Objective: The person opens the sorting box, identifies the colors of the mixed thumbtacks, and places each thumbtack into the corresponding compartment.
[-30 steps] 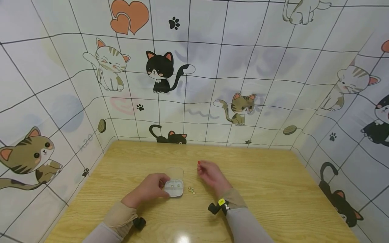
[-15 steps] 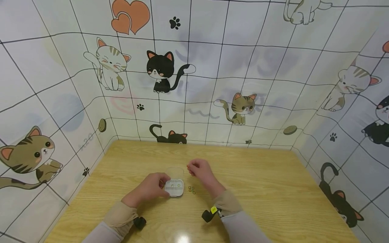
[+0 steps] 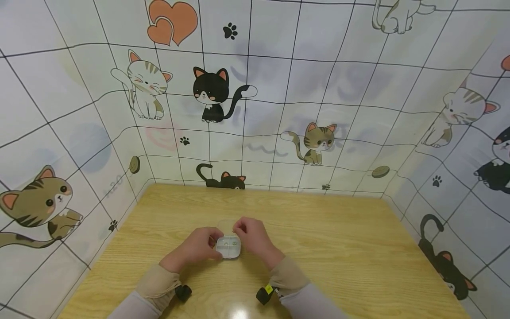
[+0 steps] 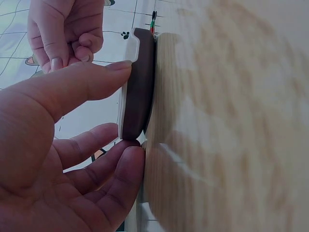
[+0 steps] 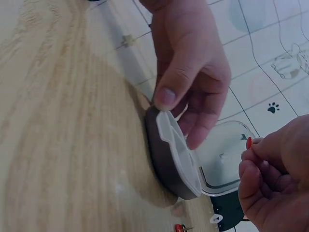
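A small pill box point(image 3: 228, 252), white inside with divided compartments and dark brown outside, lies on the table with its clear lid point(image 5: 227, 145) folded back. Tiny round pieces sit in two of its far compartments. My left hand point(image 3: 195, 247) holds the box from the left, thumb on the near edge and fingers at the far side. Just above the box's far right corner, my right hand point(image 3: 255, 239) pinches a tiny red piece point(image 5: 249, 142) between thumb and finger; its exact kind is unclear.
Beside the box, loose tiny pieces point(image 5: 179, 227), one red with a thin pin, lie on the wooden table point(image 3: 338, 248); the right hand covers them in the head view. Cat-printed cloth walls point(image 3: 271, 88) enclose the table's back and sides.
My right hand has moved left and in toward the box with the red piece, passing over the loose pieces. My left hand and the box have stayed in place.
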### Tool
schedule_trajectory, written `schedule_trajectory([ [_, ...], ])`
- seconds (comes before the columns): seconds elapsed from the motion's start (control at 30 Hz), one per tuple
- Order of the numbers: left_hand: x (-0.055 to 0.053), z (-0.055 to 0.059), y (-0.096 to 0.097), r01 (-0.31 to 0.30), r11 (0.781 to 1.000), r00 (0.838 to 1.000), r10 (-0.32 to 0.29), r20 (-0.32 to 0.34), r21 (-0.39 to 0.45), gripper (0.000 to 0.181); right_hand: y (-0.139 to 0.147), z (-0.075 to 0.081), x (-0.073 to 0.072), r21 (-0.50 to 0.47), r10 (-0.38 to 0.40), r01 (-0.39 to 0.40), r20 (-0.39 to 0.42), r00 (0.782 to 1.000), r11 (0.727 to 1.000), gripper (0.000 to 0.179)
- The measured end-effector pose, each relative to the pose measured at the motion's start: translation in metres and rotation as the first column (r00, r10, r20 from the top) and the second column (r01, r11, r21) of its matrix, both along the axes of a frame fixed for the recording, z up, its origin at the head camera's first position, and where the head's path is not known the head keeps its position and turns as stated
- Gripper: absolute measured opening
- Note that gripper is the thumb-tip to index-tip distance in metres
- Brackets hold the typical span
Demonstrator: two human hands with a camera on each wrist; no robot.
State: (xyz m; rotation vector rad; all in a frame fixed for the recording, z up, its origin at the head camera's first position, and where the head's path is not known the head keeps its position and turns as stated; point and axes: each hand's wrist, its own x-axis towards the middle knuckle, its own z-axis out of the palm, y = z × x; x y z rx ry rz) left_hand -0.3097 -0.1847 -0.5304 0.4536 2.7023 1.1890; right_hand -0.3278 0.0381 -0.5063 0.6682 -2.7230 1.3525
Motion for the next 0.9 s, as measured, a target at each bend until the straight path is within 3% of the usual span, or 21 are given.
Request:
schedule_trajectory([
  [0.17, 0.0, -0.001, -0.001, 0.005, 1.0, 1.0, -0.005, -0.006, -0.002, 0.05, -0.008, -0.004, 0.005, 0.091, 0.026, -0.022, -0.051, 0.998, 0.996, 0.012],
  [0.5, -0.003, -0.003, -0.003, 0.036, 0.999, 0.999, -0.036, -0.023, 0.004, 0.048, -0.016, -0.006, 0.014, 0.159, 0.103, -0.095, -0.044, 0.994, 0.983, 0.014],
  [0.9, -0.001, -0.002, -0.003, 0.03, 0.999, 0.999, -0.03, -0.023, 0.011, 0.048, -0.021, -0.021, 0.018, 0.245, 0.139, -0.094, -0.174, 0.975, 0.965, 0.013],
])
